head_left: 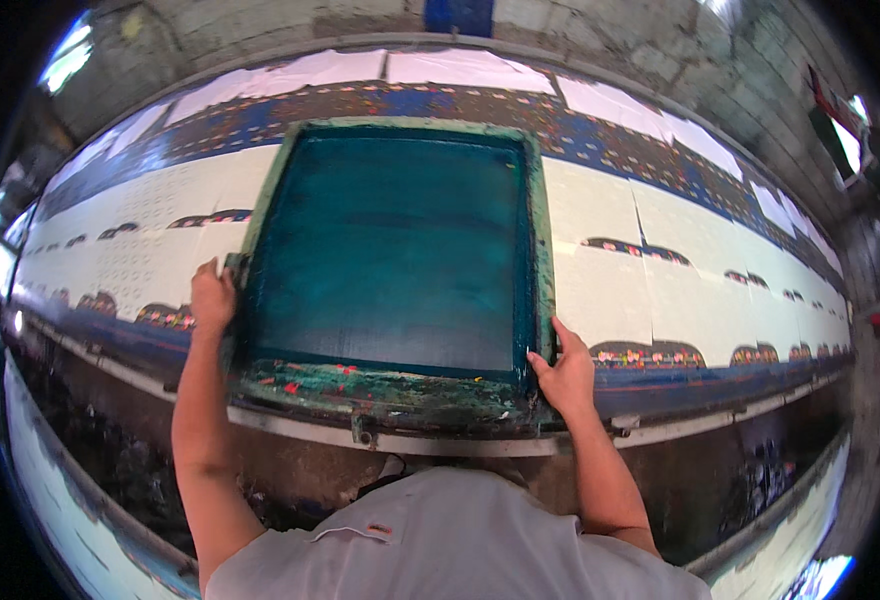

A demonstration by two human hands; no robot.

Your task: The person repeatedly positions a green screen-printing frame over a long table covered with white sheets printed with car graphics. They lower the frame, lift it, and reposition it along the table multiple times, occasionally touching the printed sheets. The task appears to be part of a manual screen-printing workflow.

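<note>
A screen printing frame (542,215) with a dark teal mesh (390,250) lies across the long table in front of me. Its wooden rim is worn and spotted with red and green paint. At its left side, my left hand (213,295) is closed around a small dark piece that sticks out from the rim. My right hand (565,370) grips the lower right edge, the thumb over the rim and the fingers along the outside. White cloth panels (610,210) with dark, colourful cut-out shapes are on the table to both sides; whatever is beneath the frame is hidden.
A metal rail (440,443) runs along the table's near edge, with a small bracket (363,436) below the frame. Dark patterned cloth and pale sheets (470,70) line the far side. Other long tables (60,490) stand behind me on both sides.
</note>
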